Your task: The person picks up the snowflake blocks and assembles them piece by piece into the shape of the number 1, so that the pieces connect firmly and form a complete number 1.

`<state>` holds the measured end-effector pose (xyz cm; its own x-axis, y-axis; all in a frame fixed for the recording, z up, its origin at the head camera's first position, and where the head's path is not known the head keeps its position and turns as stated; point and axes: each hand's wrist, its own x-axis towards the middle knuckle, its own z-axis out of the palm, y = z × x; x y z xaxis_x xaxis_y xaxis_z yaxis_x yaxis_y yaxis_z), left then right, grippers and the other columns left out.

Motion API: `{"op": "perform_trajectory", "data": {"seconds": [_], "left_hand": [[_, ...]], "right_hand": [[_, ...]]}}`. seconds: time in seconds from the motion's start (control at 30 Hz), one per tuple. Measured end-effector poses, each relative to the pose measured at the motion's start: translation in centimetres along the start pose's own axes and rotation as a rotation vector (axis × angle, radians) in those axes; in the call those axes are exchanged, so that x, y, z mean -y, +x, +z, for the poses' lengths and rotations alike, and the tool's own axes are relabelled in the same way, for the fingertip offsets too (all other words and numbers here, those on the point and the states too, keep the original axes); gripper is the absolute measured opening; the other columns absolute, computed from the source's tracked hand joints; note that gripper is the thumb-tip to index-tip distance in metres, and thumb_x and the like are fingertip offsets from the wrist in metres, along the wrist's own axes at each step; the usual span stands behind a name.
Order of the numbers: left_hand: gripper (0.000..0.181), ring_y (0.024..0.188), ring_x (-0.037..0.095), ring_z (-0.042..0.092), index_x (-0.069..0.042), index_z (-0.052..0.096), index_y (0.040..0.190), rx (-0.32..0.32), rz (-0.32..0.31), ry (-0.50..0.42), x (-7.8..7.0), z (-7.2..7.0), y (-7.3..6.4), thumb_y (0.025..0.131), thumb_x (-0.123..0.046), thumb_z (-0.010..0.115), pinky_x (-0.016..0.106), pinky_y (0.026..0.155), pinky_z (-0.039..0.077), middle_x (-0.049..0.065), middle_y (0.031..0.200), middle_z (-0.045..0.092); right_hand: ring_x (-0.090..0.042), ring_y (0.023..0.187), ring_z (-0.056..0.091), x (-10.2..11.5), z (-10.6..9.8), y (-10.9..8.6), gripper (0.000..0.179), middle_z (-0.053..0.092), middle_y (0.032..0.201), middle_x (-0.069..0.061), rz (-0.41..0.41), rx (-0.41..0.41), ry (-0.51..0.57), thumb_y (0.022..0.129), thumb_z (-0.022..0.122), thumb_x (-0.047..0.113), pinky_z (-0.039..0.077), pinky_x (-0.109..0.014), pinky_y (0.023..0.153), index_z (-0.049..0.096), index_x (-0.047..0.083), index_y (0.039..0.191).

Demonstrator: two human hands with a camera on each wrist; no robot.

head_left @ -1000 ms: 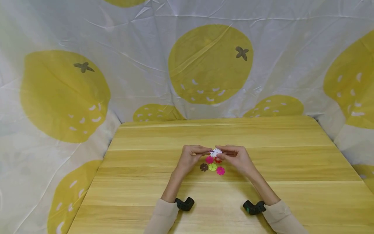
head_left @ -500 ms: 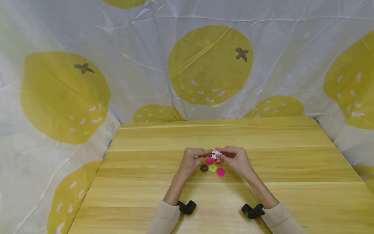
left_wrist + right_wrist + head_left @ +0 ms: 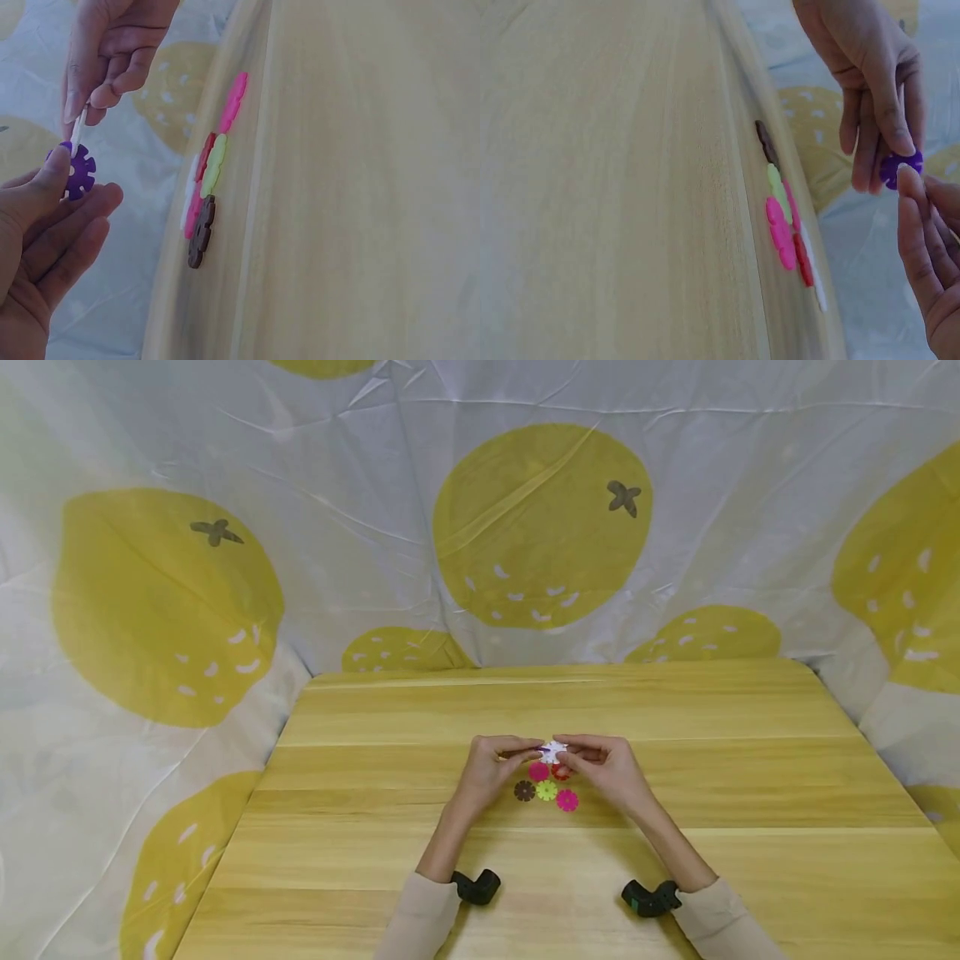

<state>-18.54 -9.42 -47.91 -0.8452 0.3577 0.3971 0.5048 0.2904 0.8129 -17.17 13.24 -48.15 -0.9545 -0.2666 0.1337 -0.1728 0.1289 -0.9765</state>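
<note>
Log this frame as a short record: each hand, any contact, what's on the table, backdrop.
Left hand: pinches purple disc
Right hand: pinches white piece
Contact: held pieces appear to touch; interlocking unclear
On table: brown disc, lime disc, near pink disc, far pink disc, red disc, white disc
Backdrop: fruit-print cloth

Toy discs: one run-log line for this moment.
left hand: pinches purple disc | right hand: pinches white disc | interlock: unclear | table: brown disc, lime disc, red disc, two pink discs
</note>
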Motion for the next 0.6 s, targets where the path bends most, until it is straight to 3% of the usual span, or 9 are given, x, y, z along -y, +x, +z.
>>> {"op": "perform_trajectory", "data": {"seconds": [0.2,0.37,0.6], "left_hand": [[0.036,0.101,0.029,0.076,-0.001,0.074,0.124,0.048,-0.098,-0.054,-0.06,0.09,-0.09,0.090,-0.009,0.079,0.036,0.085,0.063,0.014,0.112,0.079],[0.040,0.105,0.025,0.074,-0.006,0.075,0.126,0.083,-0.154,-0.075,-0.18,0.51,-0.03,0.088,-0.011,0.082,0.033,0.086,0.061,0.011,0.121,0.077],[0.036,0.106,0.025,0.074,-0.008,0.077,0.123,0.075,-0.186,-0.048,-0.09,0.51,-0.12,0.088,-0.008,0.082,0.030,0.081,0.061,0.011,0.121,0.077]], "right_hand": [[-0.025,0.071,0.076,-0.15,0.37,0.00,0.030,0.075,0.094,-0.021,-0.007,-0.001,0.012,0.097,0.073,0.009,0.064,-0.041,0.069,0.071,-0.006,0.123],[-0.021,0.059,0.069,-0.19,0.62,0.07,0.030,0.073,0.095,-0.029,0.030,0.011,0.015,0.095,0.075,0.011,0.061,-0.036,0.059,0.073,-0.005,0.120],[-0.021,0.059,0.068,-0.14,0.37,0.07,0.030,0.073,0.100,-0.029,0.067,0.025,0.017,0.097,0.073,0.012,0.061,-0.036,0.060,0.072,-0.001,0.123]]}}
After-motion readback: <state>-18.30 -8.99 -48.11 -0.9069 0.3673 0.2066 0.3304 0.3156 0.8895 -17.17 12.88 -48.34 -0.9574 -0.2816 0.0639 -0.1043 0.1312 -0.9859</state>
